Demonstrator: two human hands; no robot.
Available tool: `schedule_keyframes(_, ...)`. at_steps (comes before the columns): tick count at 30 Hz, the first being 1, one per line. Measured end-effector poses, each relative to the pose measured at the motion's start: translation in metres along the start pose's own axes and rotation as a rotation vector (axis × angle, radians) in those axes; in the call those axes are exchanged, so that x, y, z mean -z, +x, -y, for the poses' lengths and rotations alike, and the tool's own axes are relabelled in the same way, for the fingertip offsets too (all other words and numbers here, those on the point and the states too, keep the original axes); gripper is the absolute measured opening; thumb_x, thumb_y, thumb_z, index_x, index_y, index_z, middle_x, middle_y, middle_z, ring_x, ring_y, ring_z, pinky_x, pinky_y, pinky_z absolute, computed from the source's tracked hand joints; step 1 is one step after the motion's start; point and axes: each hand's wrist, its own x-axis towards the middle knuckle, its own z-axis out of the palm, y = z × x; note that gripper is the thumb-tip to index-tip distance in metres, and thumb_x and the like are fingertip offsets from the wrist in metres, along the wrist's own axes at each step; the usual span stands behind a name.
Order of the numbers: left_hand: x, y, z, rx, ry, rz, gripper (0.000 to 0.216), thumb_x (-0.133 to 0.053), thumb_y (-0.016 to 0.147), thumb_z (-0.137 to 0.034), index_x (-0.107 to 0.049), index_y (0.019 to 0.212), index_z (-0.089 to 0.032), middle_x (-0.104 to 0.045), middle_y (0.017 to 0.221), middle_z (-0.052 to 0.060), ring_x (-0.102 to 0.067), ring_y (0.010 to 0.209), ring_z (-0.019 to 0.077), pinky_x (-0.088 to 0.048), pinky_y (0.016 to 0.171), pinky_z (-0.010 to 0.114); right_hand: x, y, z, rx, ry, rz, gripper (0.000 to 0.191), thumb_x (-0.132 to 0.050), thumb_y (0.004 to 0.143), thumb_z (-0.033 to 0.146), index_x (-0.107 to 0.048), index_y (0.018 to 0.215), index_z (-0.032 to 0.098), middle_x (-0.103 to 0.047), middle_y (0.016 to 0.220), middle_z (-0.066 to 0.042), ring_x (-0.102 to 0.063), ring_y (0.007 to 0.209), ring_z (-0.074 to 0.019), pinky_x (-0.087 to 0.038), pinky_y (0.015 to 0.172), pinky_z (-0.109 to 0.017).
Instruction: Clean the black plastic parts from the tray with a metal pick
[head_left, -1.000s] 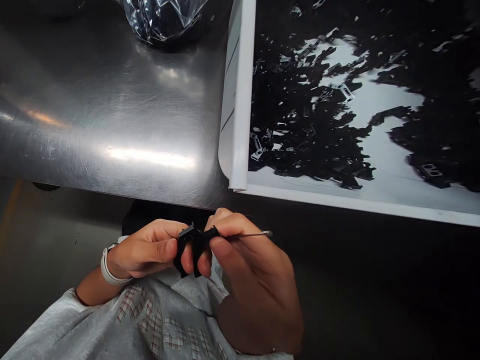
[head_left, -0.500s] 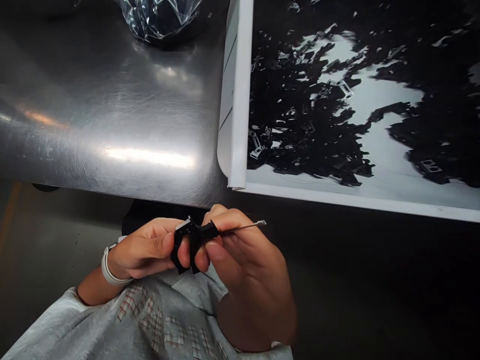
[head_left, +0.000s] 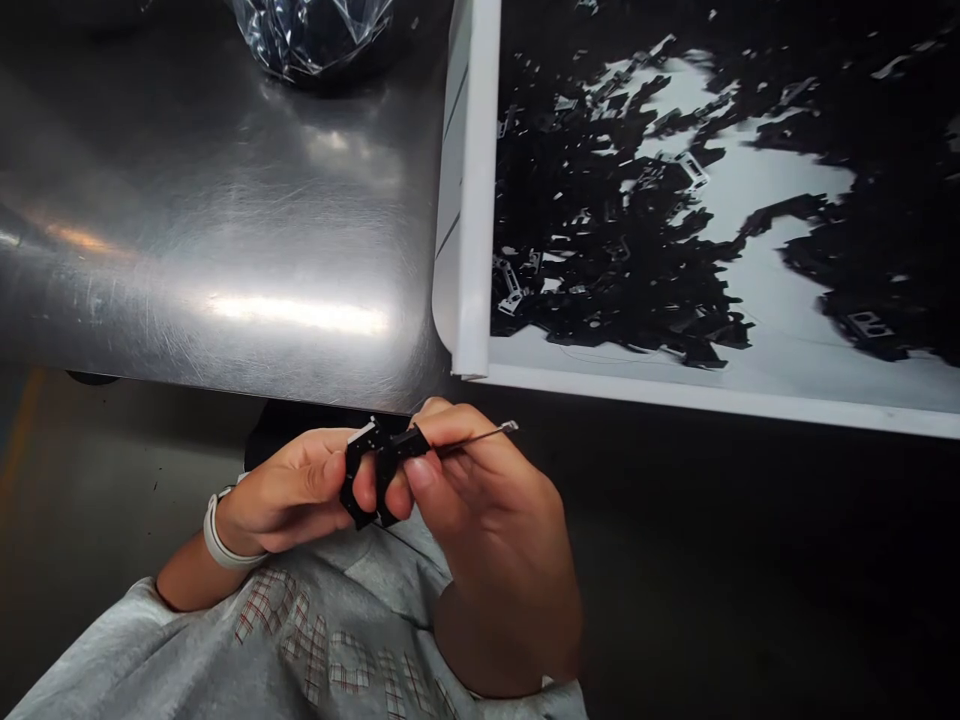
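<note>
My left hand (head_left: 292, 490), with a white band on its wrist, pinches a small black plastic part (head_left: 365, 470) between thumb and fingers. My right hand (head_left: 487, 540) is closed on a second small black piece (head_left: 409, 443) that carries a thin metal pin (head_left: 480, 436) pointing right. The two pieces meet between my fingertips, just below the front edge of the steel table (head_left: 187, 230) and above my grey sweater.
A white tray (head_left: 469, 200) on the table at right holds a heap of several small black plastic parts (head_left: 600, 230). A clear plastic bag (head_left: 315, 35) of dark parts lies at the table's far edge. Dark floor lies below the tray.
Both hands with the black pieces have shifted slightly up and to the left, closer to the table edge. The grip looks unchanged.
</note>
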Motion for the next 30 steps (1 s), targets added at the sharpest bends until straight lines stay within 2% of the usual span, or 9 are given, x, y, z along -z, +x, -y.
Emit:
schedule_keyframes(4,-0.0005,0.0008,0.0005,-0.01,-0.016,0.015,0.044,-0.072,0.084,-0.054,-0.058,0.063,-0.018,-0.054,0.068,0.003,-0.051,0.065,0.0127,-0.046,0.069,0.027,-0.0005,-0.003,0.0013,-0.018,0.049,-0.065,0.013,-0.064,0.097,0.033,-0.061,0.089,0.023,-0.06,0.066,0.005,-0.068,0.061,-0.0129,-0.053,0.055,-0.025)
schedule_keyframes(7,0.0003,0.0011,0.0009,-0.018,0.013,0.024,0.044,-0.069,0.087,-0.055,-0.063,0.066,-0.017,-0.055,0.066,0.002,-0.049,0.061,0.0123,-0.044,0.069,0.028,-0.0031,-0.0031,0.0,-0.016,0.009,-0.106,0.019,-0.07,0.093,0.042,-0.064,0.093,0.024,-0.061,0.07,0.004,-0.061,0.057,-0.0095,-0.047,0.05,-0.022)
schedule_keyframes(10,0.0021,0.0,0.0007,-0.021,0.11,-0.003,0.046,-0.07,0.086,-0.057,-0.064,0.065,-0.016,-0.055,0.065,0.003,-0.051,0.067,0.0149,-0.042,0.068,0.029,-0.0047,0.0006,-0.0006,-0.004,-0.065,-0.051,0.022,-0.072,0.091,0.043,-0.064,0.087,0.023,-0.061,0.069,0.004,-0.054,0.054,-0.0078,-0.041,0.048,-0.022)
schedule_keyframes(13,0.0035,-0.0014,0.0006,0.009,0.163,-0.01,0.049,-0.072,0.083,-0.058,-0.062,0.061,-0.015,-0.054,0.066,0.004,-0.052,0.071,0.0165,-0.041,0.069,0.029,-0.0038,0.0042,0.0019,-0.003,-0.091,0.006,0.025,-0.07,0.093,0.039,-0.058,0.078,0.023,-0.059,0.067,0.005,-0.054,0.054,-0.0085,-0.041,0.05,-0.023)
schedule_keyframes(18,0.0034,-0.0016,0.0024,0.054,0.181,-0.04,0.054,-0.074,0.078,-0.064,-0.06,0.06,-0.015,-0.054,0.068,0.004,-0.051,0.072,0.0167,-0.041,0.071,0.031,0.0014,0.0028,0.0055,0.006,-0.072,0.081,0.021,-0.068,0.095,0.037,-0.058,0.084,0.022,-0.059,0.073,0.004,-0.056,0.057,-0.008,-0.044,0.052,-0.023)
schedule_keyframes(23,0.0021,-0.0006,0.002,0.071,0.155,-0.008,0.053,-0.074,0.078,-0.064,-0.063,0.062,-0.014,-0.055,0.07,0.005,-0.052,0.073,0.0169,-0.041,0.07,0.029,0.0005,0.0015,0.0033,0.04,-0.07,0.04,0.027,-0.072,0.09,0.044,-0.059,0.082,0.022,-0.056,0.068,0.004,-0.053,0.056,-0.0088,-0.042,0.051,-0.023)
schedule_keyframes(26,0.002,-0.001,0.0011,0.058,0.148,-0.012,0.049,-0.074,0.081,-0.059,-0.064,0.064,-0.014,-0.056,0.07,0.004,-0.052,0.072,0.0153,-0.041,0.071,0.028,-0.0012,0.0016,0.0031,0.037,-0.04,0.034,0.022,-0.067,0.095,0.035,-0.057,0.081,0.022,-0.059,0.068,0.005,-0.053,0.056,-0.007,-0.041,0.052,-0.021)
schedule_keyframes(30,0.0027,-0.0017,0.0014,0.066,0.147,-0.047,0.051,-0.075,0.079,-0.061,-0.062,0.063,-0.014,-0.057,0.074,0.005,-0.052,0.072,0.0147,-0.04,0.069,0.028,0.0015,0.0002,0.0024,0.002,-0.041,0.086,0.008,-0.062,0.097,0.022,-0.058,0.09,0.023,-0.064,0.075,0.004,-0.057,0.061,-0.0074,-0.043,0.056,-0.022)
